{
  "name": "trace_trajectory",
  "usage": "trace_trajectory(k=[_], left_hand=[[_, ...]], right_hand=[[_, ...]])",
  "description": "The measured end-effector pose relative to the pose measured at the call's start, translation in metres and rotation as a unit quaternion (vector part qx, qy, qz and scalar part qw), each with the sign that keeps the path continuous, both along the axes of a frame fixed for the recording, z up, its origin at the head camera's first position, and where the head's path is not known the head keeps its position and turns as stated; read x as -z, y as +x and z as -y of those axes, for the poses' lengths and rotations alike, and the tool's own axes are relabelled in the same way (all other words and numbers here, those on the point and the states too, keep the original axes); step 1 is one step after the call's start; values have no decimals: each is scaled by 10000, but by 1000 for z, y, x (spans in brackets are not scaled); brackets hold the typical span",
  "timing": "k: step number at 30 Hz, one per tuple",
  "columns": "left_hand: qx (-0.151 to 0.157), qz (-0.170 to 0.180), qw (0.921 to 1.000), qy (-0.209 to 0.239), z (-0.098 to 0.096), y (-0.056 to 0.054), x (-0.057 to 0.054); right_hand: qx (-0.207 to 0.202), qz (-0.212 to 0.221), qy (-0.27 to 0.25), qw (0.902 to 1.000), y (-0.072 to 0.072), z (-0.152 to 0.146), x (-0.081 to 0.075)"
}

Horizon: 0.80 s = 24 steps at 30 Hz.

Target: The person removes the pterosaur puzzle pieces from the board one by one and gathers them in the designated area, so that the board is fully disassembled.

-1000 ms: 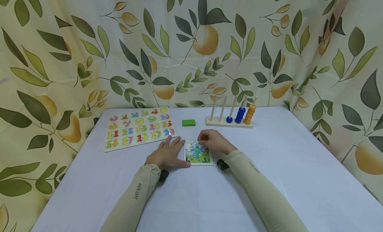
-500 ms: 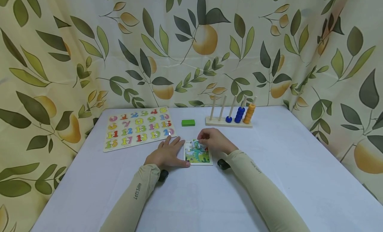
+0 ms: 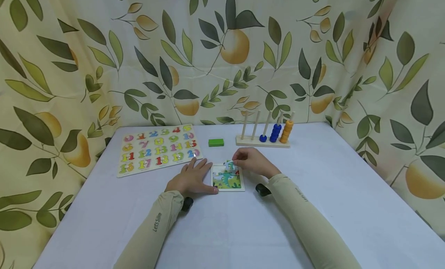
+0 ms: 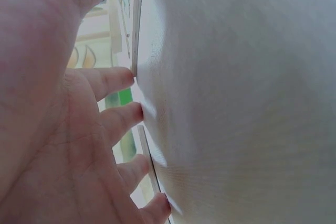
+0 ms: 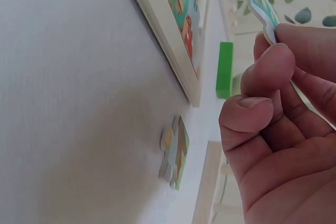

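Note:
A small framed jigsaw puzzle [image 3: 226, 181] with a green dinosaur picture lies on the table in front of the person. At its left edge rests the left hand [image 3: 190, 178], fingers spread, thumb at the lower left corner. The left wrist view shows that hand's fingertips [image 4: 126, 114] along the frame's side. Over the puzzle's upper right part, the right hand [image 3: 255, 161] pinches a jigsaw piece [image 5: 262, 11] between thumb and finger, tilted above the frame. Another loose jigsaw piece [image 5: 176, 153] lies on the table beside the frame, hidden by the right hand in the head view.
A number board [image 3: 158, 149] lies at the back left. Behind the puzzle sits a green block [image 3: 216, 142]. A wooden peg stand [image 3: 262, 142] with blue and orange beads stands at the back right. A patterned curtain [image 3: 194, 68] borders the table.
The right hand has drawn slightly right and up with the jigsaw piece, which now shows more clearly above the puzzle. The left hand keeps its place; the head view has shifted a little.

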<state>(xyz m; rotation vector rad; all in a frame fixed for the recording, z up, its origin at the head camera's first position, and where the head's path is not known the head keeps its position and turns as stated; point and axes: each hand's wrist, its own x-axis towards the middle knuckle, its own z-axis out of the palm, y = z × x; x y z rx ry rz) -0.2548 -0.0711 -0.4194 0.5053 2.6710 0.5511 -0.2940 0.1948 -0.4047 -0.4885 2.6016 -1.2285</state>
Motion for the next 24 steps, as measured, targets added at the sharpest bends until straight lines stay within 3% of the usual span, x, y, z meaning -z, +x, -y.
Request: trace_trajectory(k=[10,24], left_hand=[[13,-18,10000,-20,0,0,-1],[116,-79,9999,29,1,-2,2]], right_hand=[[142,10,-367,9992,4,-18,-6],[506,-125,-288,9982,6,-50,-2]])
